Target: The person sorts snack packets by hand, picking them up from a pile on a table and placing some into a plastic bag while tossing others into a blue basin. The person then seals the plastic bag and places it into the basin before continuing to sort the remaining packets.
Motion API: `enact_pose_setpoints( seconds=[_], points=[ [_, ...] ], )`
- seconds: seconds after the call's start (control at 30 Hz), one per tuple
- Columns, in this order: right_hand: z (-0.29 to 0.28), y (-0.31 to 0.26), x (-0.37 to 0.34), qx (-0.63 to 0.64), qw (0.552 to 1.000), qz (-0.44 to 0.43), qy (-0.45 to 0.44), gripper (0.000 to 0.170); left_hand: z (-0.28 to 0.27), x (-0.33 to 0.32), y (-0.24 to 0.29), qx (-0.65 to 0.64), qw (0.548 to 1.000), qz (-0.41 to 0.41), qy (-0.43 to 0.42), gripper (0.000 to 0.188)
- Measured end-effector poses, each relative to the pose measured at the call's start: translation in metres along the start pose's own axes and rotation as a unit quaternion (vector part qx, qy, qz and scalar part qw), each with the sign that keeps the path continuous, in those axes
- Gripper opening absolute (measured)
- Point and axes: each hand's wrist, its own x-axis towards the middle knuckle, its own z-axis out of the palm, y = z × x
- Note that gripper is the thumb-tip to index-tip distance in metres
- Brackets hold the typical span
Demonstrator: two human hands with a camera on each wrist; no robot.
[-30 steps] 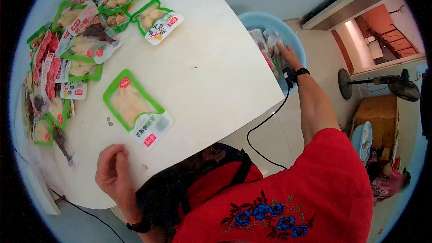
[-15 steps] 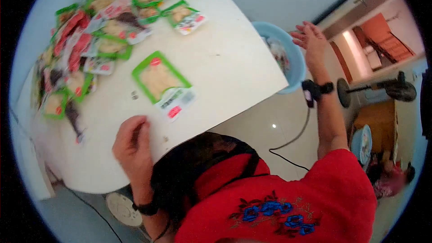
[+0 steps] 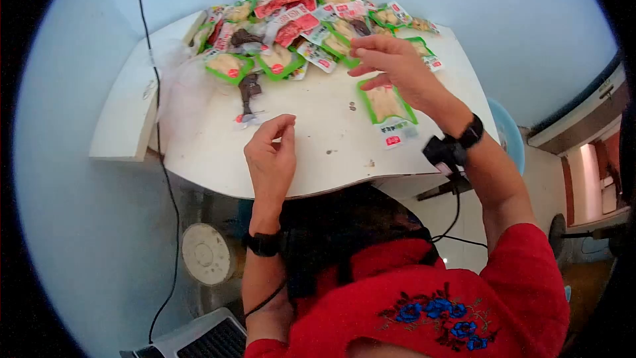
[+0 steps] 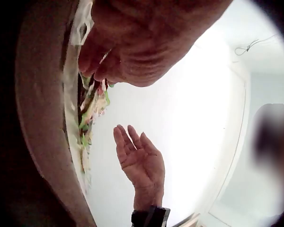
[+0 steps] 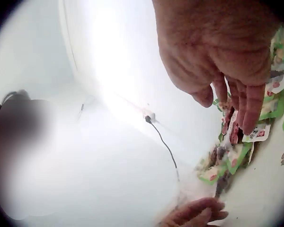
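Observation:
My right hand [image 3: 404,73] is in the air over the table, its fingers spread a little and holding nothing. Beneath it lies a green-edged food packet [image 3: 385,103] with pale contents, partly covered by the hand in the head view. My left hand [image 3: 271,159] rests near the table's front edge, fingers loosely curled around nothing. Beyond it lies a clear packet with dark meat [image 3: 249,93]. A heap of packets, among them a red one [image 3: 285,1], spreads along the back. In the left wrist view the right hand [image 4: 144,165] shows its open palm.
On the white table [image 3: 311,113], a crumpled clear plastic bag [image 3: 182,86] lies at the left. A blue tub [image 3: 509,132] stands on the floor beyond the right edge. One black cable [image 3: 162,152] hangs at the left; another trails from the right wrist. A round stool [image 3: 207,254] stands below.
The right hand has left the packets in the blue tub and swung over the table, bringing nothing with it. The head view has turned left. The left hand keeps its loose curl.

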Motion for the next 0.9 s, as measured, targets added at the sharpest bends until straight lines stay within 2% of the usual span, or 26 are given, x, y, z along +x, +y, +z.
enact_pose_setpoints(
  seconds=[0.1, 0.2, 0.3, 0.4, 0.47, 0.57, 0.6, 0.67, 0.73, 0.8, 0.83, 0.9],
  points=[
    [0.013, 0.026, 0.034, -0.097, 0.995, -0.004, -0.003, 0.039, -0.012, 0.004, -0.023, -0.096, 0.993, -0.069, 0.016, 0.018],
    [0.028, 0.041, 0.049, -0.266, 0.957, -0.118, -0.005, 0.034, -0.016, 0.005, -0.030, -0.173, 0.982, -0.071, 0.027, 0.017],
    [0.062, 0.031, 0.046, -0.252, 0.948, -0.175, -0.085, 0.030, -0.013, 0.001, -0.033, -0.154, 0.986, -0.048, 0.030, 0.016],
    [0.105, 0.024, 0.054, -0.272, 0.925, -0.236, -0.118, 0.030, -0.012, -0.001, -0.038, -0.090, 0.995, -0.029, 0.027, 0.017],
    [0.131, 0.014, 0.062, -0.268, 0.919, -0.248, -0.150, 0.029, -0.013, -0.003, -0.031, -0.158, 0.984, -0.047, 0.073, 0.017],
    [0.167, 0.028, 0.093, -0.287, 0.903, -0.294, -0.128, 0.025, -0.018, -0.005, -0.037, -0.242, 0.963, -0.051, 0.111, 0.017],
    [0.180, 0.048, 0.116, -0.298, 0.863, -0.396, -0.100, 0.033, -0.017, -0.005, -0.036, -0.253, 0.958, -0.052, 0.125, 0.017],
    [0.206, 0.040, 0.115, -0.264, 0.868, -0.418, -0.036, 0.040, -0.016, -0.003, -0.040, -0.246, 0.959, -0.041, 0.137, 0.018],
    [0.227, 0.031, 0.122, -0.270, 0.863, -0.426, 0.004, 0.054, -0.016, -0.003, -0.041, -0.186, 0.971, -0.010, 0.150, 0.020],
    [0.239, 0.017, 0.122, -0.337, 0.832, -0.440, 0.043, 0.051, -0.016, -0.004, -0.039, -0.127, 0.977, 0.018, 0.170, 0.018],
    [0.242, 0.011, 0.122, -0.370, 0.814, -0.443, 0.066, 0.050, -0.017, -0.004, -0.035, -0.154, 0.975, -0.007, 0.160, 0.018],
    [0.243, 0.025, 0.147, -0.407, 0.830, -0.379, 0.039, 0.038, -0.019, -0.004, -0.030, -0.210, 0.966, -0.058, 0.137, 0.016]
  ],
)
